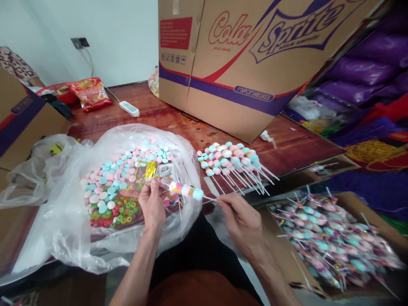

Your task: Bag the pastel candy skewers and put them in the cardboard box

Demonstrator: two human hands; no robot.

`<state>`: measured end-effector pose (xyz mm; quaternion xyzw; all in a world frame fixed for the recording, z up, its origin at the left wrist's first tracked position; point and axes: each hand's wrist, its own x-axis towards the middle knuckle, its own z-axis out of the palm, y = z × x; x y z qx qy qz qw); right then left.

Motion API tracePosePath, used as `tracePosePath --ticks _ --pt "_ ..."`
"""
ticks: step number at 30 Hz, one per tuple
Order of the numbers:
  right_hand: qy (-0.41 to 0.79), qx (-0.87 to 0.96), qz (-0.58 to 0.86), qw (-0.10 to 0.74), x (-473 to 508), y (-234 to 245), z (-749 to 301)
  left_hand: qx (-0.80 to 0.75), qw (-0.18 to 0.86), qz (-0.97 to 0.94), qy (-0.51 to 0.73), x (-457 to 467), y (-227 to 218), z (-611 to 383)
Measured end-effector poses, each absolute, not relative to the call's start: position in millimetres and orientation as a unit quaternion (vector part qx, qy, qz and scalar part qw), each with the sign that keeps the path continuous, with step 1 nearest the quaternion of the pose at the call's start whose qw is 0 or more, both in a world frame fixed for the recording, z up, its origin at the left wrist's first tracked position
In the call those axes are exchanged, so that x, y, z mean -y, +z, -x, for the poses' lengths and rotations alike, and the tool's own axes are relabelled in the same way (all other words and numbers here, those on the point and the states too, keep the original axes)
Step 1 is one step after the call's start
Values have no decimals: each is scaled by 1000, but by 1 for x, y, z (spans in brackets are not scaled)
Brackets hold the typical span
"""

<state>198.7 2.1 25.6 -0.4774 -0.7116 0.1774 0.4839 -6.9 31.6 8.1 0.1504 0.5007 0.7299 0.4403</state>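
My right hand [240, 216] pinches the white stick of a candy skewer [188, 191], threaded with pink, blue and white pieces. The skewer lies nearly level, its candy end toward my left hand [152, 206]. Between thumb and fingers, that hand grips a small clear wrapper [163, 181], which sits at or around the skewer's tip; how far it covers the candy I cannot tell. Below and behind is a large open plastic bag [68, 212] with pastel candies [106, 187], red and green gummy rings [123, 212] and gold twist ties [150, 169].
Bare candy skewers [229, 160] lie piled on the wooden table [149, 102]. At lower right, a carton [280, 255] holds many wrapped ones. A tall cardboard box [223, 85], a white thermometer [129, 109] and a red packet [89, 94] stand behind. Another person's sleeve [15, 63] shows at far left.
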Motion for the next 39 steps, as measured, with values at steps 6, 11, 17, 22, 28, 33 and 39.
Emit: tracePosePath --ticks 6,11,17,22,28,33,39 --pt "197 695 487 490 2 18 -187 -493 419 -122 753 -32 4 5" --pt "181 707 467 499 4 16 -184 -491 409 -102 763 -31 1 2" --pt "260 648 517 495 5 6 -177 -492 417 -133 752 -29 1 1" --pt "264 622 535 507 7 1 -169 -477 448 -147 742 -27 5 -2" --pt "201 690 497 486 6 0 -164 -466 479 -180 721 -21 8 -4" --pt "189 730 461 467 1 -3 -160 -464 506 -195 701 -20 6 -2" --pt "257 750 434 428 -4 0 -155 -423 567 -153 690 -23 4 6"
